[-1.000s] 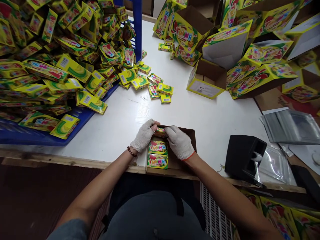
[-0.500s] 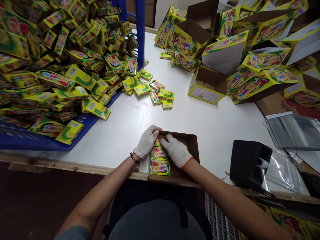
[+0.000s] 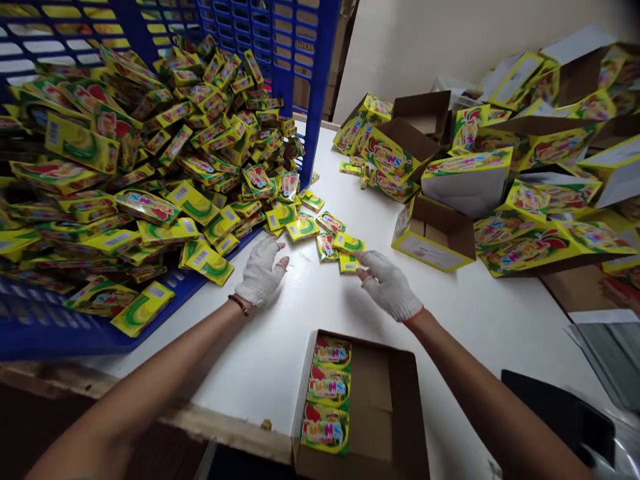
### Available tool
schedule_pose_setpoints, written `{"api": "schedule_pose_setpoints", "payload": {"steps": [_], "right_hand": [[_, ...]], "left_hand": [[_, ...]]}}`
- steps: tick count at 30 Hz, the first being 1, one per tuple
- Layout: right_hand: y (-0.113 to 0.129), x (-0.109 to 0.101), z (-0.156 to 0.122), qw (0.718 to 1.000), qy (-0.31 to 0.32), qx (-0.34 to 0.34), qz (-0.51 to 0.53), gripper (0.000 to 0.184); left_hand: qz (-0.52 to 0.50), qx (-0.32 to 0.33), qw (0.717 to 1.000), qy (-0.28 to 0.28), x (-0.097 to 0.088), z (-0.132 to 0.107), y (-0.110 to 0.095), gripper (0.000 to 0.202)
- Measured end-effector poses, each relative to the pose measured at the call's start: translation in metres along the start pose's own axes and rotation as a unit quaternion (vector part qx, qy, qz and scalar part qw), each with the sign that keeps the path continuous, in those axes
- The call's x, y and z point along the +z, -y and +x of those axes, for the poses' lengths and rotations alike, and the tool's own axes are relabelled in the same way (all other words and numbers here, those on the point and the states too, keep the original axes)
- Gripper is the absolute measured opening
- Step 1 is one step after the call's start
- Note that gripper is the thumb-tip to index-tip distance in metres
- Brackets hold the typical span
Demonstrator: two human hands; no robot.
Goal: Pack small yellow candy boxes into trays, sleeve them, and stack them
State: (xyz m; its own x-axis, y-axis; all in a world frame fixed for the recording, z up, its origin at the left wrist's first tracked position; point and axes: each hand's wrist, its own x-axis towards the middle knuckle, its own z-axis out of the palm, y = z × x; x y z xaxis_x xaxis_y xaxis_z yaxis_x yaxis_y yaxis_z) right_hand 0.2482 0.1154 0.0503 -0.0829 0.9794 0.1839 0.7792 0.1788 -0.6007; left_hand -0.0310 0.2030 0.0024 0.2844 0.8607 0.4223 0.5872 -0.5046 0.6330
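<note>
My left hand (image 3: 263, 270), in a white fingerless-tip glove, hovers over the white table near the basket's front corner, fingers apart and holding nothing. My right hand (image 3: 389, 283), gloved likewise, reaches with open fingers to the small yellow candy boxes (image 3: 349, 243) lying loose on the table; its fingertips are at their right edge, and contact is hard to tell. Closer to me stands an open cardboard carton (image 3: 373, 400). Along its left side lies a column of three TWINS boxes (image 3: 327, 387), face up; bare cardboard shows to their right.
A blue plastic basket (image 3: 315, 100), heaped with small candy boxes (image 3: 150, 200), fills the left. Open display cartons (image 3: 435, 237) crowd the back right. A black object (image 3: 555, 417) and a stack of clear plastic sleeves (image 3: 613, 360) lie at right. The table's wooden edge (image 3: 200, 427) runs in front.
Both hands have left the carton and moved forward, the left toward the basket, the right to the loose boxes. Three boxes in the carton now show fully. The camera view has tilted up.
</note>
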Motion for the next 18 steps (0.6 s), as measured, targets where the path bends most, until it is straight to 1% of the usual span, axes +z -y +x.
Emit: {"api": "schedule_pose_setpoints", "payload": {"steps": [1, 3, 5, 6, 8, 11, 13, 14, 16, 18], "right_hand": [[-0.017, 0.004, 0.022, 0.999, -0.019, 0.03, -0.008, 0.045], [-0.048, 0.015, 0.064, 0.994, -0.028, 0.106, -0.017, 0.051], [-0.069, 0.029, 0.098, 0.985, -0.018, 0.172, -0.013, 0.055], [-0.076, 0.035, 0.111, 0.981, -0.014, 0.192, -0.009, 0.056], [-0.085, 0.048, 0.129, 0.978, -0.013, 0.21, -0.007, 0.056], [-0.089, 0.06, 0.139, 0.979, -0.014, 0.201, -0.022, 0.051], [-0.09, 0.064, 0.138, 0.985, -0.003, 0.167, -0.04, 0.048], [-0.09, 0.065, 0.136, 0.989, 0.006, 0.142, -0.049, 0.046], [-0.088, 0.066, 0.127, 0.994, 0.033, 0.09, -0.054, 0.045], [-0.082, 0.066, 0.111, 0.997, 0.063, 0.051, -0.017, 0.043]], "left_hand": [[0.024, 0.022, 0.999, 0.012, 0.001, 0.022, 0.004, 0.026], [0.053, 0.055, 0.996, 0.053, 0.008, 0.067, 0.006, 0.019], [0.068, 0.075, 0.99, 0.095, 0.024, 0.11, 0.004, 0.016], [0.079, 0.076, 0.987, 0.115, 0.034, 0.131, 0.002, 0.017], [0.113, 0.055, 0.982, 0.142, 0.057, 0.169, 0.0, 0.019], [0.168, -0.022, 0.974, 0.149, 0.091, 0.215, 0.001, 0.024], [0.185, -0.063, 0.969, 0.153, 0.11, 0.232, 0.003, 0.038], [0.191, -0.074, 0.965, 0.162, 0.118, 0.236, 0.003, 0.042], [0.195, -0.072, 0.96, 0.189, 0.127, 0.234, 0.002, 0.044], [0.199, -0.057, 0.954, 0.218, 0.127, 0.223, -0.002, 0.04]]}}
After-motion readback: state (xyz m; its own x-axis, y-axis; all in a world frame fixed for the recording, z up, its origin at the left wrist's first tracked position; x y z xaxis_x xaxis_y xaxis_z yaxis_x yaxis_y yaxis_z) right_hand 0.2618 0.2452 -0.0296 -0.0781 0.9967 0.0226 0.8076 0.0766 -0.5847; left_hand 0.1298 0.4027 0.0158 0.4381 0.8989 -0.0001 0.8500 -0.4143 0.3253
